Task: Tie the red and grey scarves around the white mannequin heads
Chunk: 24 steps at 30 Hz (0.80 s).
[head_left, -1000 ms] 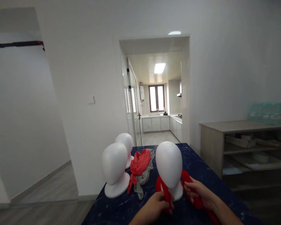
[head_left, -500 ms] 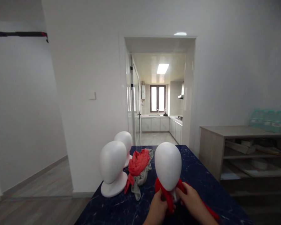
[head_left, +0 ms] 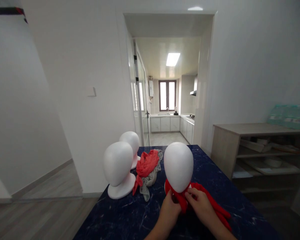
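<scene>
A white foam mannequin head [head_left: 178,165] stands on the dark blue marbled table [head_left: 130,220], with a red scarf [head_left: 210,201] wrapped around its neck. My left hand [head_left: 171,208] and my right hand [head_left: 198,205] meet just below the head's chin, each pinching the red scarf where its ends cross. One scarf end trails right across the table.
Two more white foam heads [head_left: 118,168] [head_left: 130,142] stand to the left. A heap of red and grey cloth [head_left: 147,168] lies between them and the near head. A wooden shelf unit [head_left: 260,150] stands at the right. A doorway behind opens onto a kitchen.
My hands have come together in front of the head's neck, drawing the scarf ends in from the sides. The view has shifted slightly closer and downward.
</scene>
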Each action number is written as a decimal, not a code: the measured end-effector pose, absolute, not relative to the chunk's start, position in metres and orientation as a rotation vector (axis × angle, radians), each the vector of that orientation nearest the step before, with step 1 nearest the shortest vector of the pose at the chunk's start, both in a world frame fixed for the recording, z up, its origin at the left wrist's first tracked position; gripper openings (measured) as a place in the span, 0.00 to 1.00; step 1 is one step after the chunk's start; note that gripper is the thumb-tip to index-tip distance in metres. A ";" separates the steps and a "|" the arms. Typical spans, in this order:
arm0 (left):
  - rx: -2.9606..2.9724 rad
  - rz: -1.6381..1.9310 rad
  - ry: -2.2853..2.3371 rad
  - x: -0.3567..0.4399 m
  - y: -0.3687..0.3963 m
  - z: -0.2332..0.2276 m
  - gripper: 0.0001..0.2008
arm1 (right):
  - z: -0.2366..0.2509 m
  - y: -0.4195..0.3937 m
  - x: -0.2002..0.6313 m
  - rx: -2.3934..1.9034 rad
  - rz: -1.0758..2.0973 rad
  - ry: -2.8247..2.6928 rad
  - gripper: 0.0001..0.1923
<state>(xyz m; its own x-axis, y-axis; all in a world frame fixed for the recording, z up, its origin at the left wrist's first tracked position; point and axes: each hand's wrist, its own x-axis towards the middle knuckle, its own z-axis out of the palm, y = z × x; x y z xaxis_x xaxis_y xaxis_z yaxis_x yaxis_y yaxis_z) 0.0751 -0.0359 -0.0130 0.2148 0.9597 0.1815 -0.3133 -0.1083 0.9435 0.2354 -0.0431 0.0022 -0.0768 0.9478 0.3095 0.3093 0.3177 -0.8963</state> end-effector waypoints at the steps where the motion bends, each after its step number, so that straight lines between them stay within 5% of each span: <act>1: 1.196 1.266 0.739 0.076 -0.037 -0.012 0.29 | 0.002 -0.044 0.235 -1.189 0.764 -1.630 0.20; 7: 1.220 1.282 0.738 0.079 -0.039 -0.008 0.32 | -0.004 -0.039 0.232 -1.176 0.863 -1.485 0.09; 14: 1.189 1.311 0.767 0.080 -0.038 -0.005 0.34 | 0.007 -0.045 0.234 -1.117 0.936 -1.584 0.20; 19: 1.168 1.311 0.705 0.076 -0.035 -0.013 0.35 | 0.009 -0.051 0.229 -1.215 0.740 -1.687 0.16; 24: 1.182 1.314 0.711 0.075 -0.029 -0.023 0.35 | -0.003 -0.041 0.233 -1.190 0.871 -1.665 0.08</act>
<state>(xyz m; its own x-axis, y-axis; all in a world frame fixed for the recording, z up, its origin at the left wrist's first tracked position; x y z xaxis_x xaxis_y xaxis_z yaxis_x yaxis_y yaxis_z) 0.0754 -0.0286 -0.0230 0.1834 0.9591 0.2158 -0.3444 -0.1429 0.9279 0.2331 -0.0410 -0.0033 -0.1476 0.9550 0.2574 0.3329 0.2930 -0.8963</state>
